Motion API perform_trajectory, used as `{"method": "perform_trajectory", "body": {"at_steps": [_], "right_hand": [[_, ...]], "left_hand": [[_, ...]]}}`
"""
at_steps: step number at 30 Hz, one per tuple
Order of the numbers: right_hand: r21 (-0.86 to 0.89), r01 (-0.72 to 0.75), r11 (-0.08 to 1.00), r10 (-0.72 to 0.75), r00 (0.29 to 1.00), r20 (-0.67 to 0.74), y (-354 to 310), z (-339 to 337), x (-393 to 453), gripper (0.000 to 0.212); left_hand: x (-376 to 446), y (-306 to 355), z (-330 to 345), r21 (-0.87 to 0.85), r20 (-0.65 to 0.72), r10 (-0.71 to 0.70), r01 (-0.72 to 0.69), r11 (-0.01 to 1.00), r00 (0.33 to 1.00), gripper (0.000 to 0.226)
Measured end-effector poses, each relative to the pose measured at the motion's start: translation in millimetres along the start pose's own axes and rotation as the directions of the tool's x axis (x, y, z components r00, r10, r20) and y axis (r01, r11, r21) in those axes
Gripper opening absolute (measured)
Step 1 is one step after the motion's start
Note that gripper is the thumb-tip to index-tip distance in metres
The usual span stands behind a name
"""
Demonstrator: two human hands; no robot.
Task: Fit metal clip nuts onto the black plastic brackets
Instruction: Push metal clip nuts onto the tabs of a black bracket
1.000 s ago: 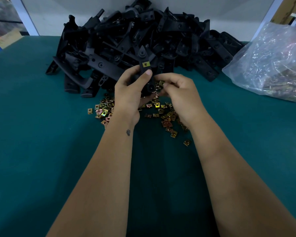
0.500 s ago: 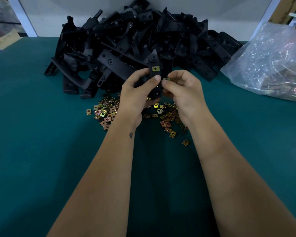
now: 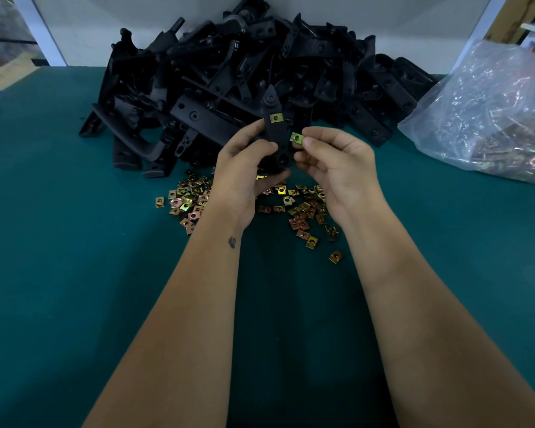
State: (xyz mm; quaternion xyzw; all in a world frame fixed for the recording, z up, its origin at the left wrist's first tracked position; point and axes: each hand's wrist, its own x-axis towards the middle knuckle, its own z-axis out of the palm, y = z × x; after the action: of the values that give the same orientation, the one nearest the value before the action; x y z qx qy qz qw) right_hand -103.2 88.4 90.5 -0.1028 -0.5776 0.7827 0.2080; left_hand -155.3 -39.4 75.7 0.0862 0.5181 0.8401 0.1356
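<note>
Left hand (image 3: 244,168) grips a black bracket (image 3: 277,131) upright; right hand (image 3: 337,162) pinches a clip nut (image 3: 296,138) beside it

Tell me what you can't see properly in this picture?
- Head view: the lower part of the held bracket is hidden by the left hand.
- Loose nuts on the table: some hidden beneath both hands.
- Plastic bag: cut off by the right edge; contents blurred by the crinkled film.
- Bracket pile: too dark and tangled to count.
</note>
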Motion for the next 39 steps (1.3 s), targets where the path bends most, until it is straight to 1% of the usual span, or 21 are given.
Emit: {"method": "perform_trajectory", "body": {"at_steps": [5, 11, 18, 21, 28, 30, 35, 39], "right_hand": [[-0.046, 0.008, 0.999, -0.007, 1.000, 0.022, 0.2, 1.4, -1.6, 0.015], [-0.161, 0.030, 0.987, -0.027, 0.999, 0.022, -1.3, 1.0, -3.1, 0.018], [-0.173, 0.059, 0.983, -0.061, 0.998, -0.010, -0.8, 3.0, -2.4, 0.019], [-0.165, 0.062, 0.984, -0.061, 0.998, 0.012, -0.4, 2.8, -2.4, 0.018], [-0.247, 0.088, 0.965, -0.079, 0.996, 0.043, 0.2, 3.9, -3.3, 0.020], [-0.219, 0.080, 0.972, -0.075, 0.997, 0.032, 0.5, 4.5, -3.4, 0.020], [-0.023, 0.019, 1.000, -0.018, 0.999, 0.026, 2.1, 5.1, -3.1, 0.015], [-0.051, -0.006, 0.999, 0.005, 1.000, -0.019, 5.3, 3.2, -1.5, 0.015]], "left_hand": [[-0.5, 0.9, -0.7, 0.005, 0.016, 0.001, -0.001, 1.000, 1.000, 0.034], [-1.0, 1.8, -2.9, 0.013, 0.052, 0.005, -0.006, 1.000, 0.999, 0.038], [-0.4, 2.2, -4.6, -0.022, 0.056, -0.005, 0.006, 1.000, 0.998, 0.038], [-0.2, 2.0, -5.1, -0.007, 0.059, -0.003, 0.003, 1.000, 0.998, 0.038], [-0.6, 3.5, -5.3, -0.011, 0.070, -0.011, 0.012, 1.000, 0.998, 0.041], [-2.2, 4.2, -5.5, -0.018, 0.095, -0.010, 0.012, 1.000, 0.995, 0.040], [-5.5, 5.5, -4.4, -0.024, 0.145, 0.007, -0.004, 1.000, 0.989, 0.043], [-6.9, 4.9, -3.2, 0.024, 0.143, 0.023, -0.027, 0.999, 0.989, 0.045]]}}
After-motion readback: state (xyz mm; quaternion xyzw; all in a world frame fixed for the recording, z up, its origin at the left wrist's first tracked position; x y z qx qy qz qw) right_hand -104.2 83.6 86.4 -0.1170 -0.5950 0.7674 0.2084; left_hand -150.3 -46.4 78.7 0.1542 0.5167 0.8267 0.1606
